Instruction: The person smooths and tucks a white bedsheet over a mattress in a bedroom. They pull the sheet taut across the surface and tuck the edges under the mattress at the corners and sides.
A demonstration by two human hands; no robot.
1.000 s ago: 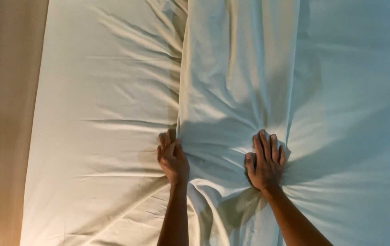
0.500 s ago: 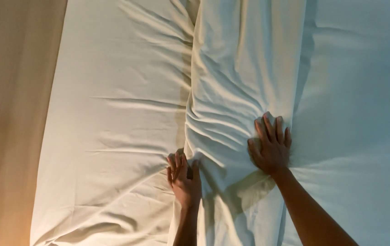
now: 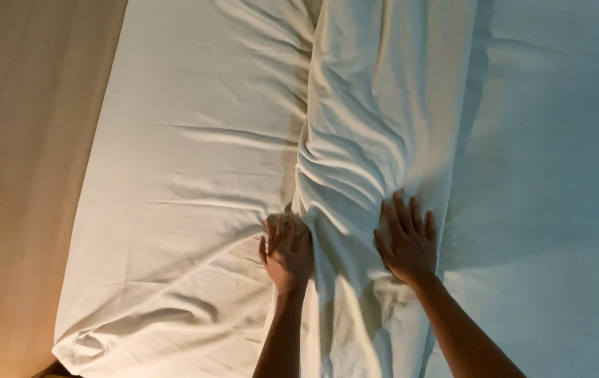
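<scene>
A white folded sheet [image 3: 376, 119] lies as a long wrinkled band down the middle of a white bed sheet [image 3: 194, 168]. My left hand [image 3: 287, 248] rests at the band's left edge, fingers curled against the cloth where the fold meets the flat sheet. My right hand [image 3: 406, 238] lies flat with fingers spread on the band's right side, pressing the fabric down. Creases fan out from both hands.
The bed's left edge [image 3: 86, 231] runs down beside a tan floor or wall [image 3: 26, 175]. The sheet corner [image 3: 79, 346] bunches at the lower left. To the right, smoother white bedding [image 3: 558, 175] lies in bluish shade.
The view has shifted, so the bed sits further right in the picture. My left hand has moved up along the band's left edge. My right hand stays pressed on the band.
</scene>
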